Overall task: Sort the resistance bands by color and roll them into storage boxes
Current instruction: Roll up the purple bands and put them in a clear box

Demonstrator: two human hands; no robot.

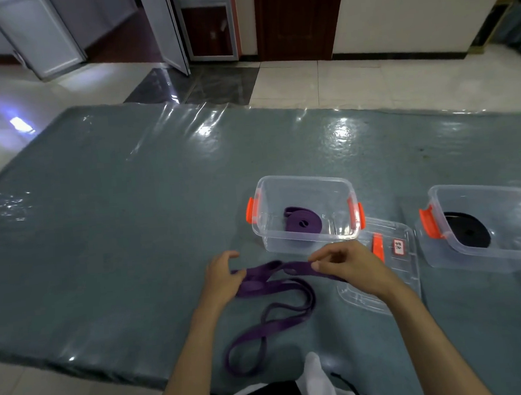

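A long purple resistance band (pixel 273 313) lies unrolled on the grey-green mat, looping toward me. My left hand (pixel 223 277) pinches its upper left end. My right hand (pixel 347 268) pinches the same band a little to the right, fingers curled over it. Just beyond my hands stands a clear storage box (pixel 305 240) with orange latches, holding a rolled purple band (pixel 302 222). To the right a second clear box (pixel 441 246) holds a rolled black band (pixel 468 229).
A clear lid (pixel 396 265) with an orange latch and a small label lies flat between the two boxes, partly under my right hand. The plastic-covered mat (pixel 131 221) spreads wide to the left. Tiled floor and doors lie beyond.
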